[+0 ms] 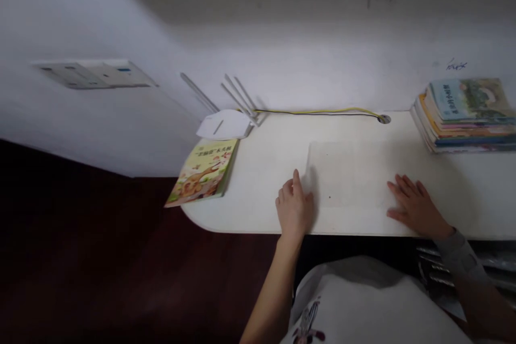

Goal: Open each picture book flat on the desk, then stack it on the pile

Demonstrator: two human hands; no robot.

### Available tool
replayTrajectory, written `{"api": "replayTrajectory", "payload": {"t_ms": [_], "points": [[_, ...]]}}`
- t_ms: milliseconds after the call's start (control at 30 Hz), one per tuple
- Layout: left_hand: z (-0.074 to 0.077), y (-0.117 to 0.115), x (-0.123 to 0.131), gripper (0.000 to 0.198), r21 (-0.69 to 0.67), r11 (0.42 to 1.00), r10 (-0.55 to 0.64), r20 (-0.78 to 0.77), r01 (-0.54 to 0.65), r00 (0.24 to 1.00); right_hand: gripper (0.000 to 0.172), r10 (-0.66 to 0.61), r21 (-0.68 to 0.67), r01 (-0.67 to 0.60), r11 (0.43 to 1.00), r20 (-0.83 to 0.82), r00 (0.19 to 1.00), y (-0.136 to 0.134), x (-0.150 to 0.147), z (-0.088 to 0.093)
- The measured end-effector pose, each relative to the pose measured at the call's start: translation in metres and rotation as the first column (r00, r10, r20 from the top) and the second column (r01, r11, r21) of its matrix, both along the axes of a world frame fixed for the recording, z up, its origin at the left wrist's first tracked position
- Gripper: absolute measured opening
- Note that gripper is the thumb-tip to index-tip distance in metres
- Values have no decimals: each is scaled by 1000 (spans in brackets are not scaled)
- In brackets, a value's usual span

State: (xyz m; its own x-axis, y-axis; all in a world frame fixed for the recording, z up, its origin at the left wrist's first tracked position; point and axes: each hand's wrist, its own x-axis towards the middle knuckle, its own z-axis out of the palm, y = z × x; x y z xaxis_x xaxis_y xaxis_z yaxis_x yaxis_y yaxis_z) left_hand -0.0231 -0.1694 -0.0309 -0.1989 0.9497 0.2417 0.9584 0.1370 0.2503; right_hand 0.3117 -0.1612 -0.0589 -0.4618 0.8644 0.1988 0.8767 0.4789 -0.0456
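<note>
A thin, clear rectangular sheet lies flat on the white desk, and its right edge is hard to make out. Just left of the sheet, my left hand rests with its index finger stretched forward, thumb apart and the other fingers loosely bent, holding nothing. Toward the sheet's right side, my right hand lies palm down with fingers spread. Whether its fingertips touch the sheet or bare desk, I cannot tell.
A yellow-green picture book overhangs the desk's rounded left end. Behind it stands a white router with upright antennas. Yellow and black cables run along the wall to a cable hole. A book stack sits at the back right.
</note>
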Motion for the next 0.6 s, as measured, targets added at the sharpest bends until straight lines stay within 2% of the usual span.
{"api": "replayTrajectory", "payload": {"t_ms": [100, 167, 267, 333, 467, 533, 600], "points": [[6, 10, -20, 64, 47, 997, -58, -2, 58, 998, 65, -23, 43, 28, 999, -112, 993, 0, 7, -6], [14, 23, -46, 59, 56, 998, -30, -28, 32, 999, 62, -32, 72, 51, 996, -242, 970, 2, 13, -11], [28, 47, -101, 58, -1, 987, 162, -96, -163, 982, 60, -51, 66, 77, 995, -330, 943, 6, 19, -15], [34, 60, -141, 62, -110, 951, 276, -113, -288, 954, 60, -51, 73, 78, 994, -318, 947, 8, 20, -17], [26, 67, -204, 70, -312, 837, 438, -111, -450, 892, 62, -30, 110, 62, 992, -271, 962, 9, 19, -19], [20, 62, -224, 72, -330, 816, 455, -136, -474, 880, 62, -39, 117, 71, 991, -253, 967, 9, 18, -21], [17, 57, -237, 73, -318, 820, 445, -167, -475, 880, 61, -40, 125, 72, 990, -247, 968, 10, 18, -23]]}}
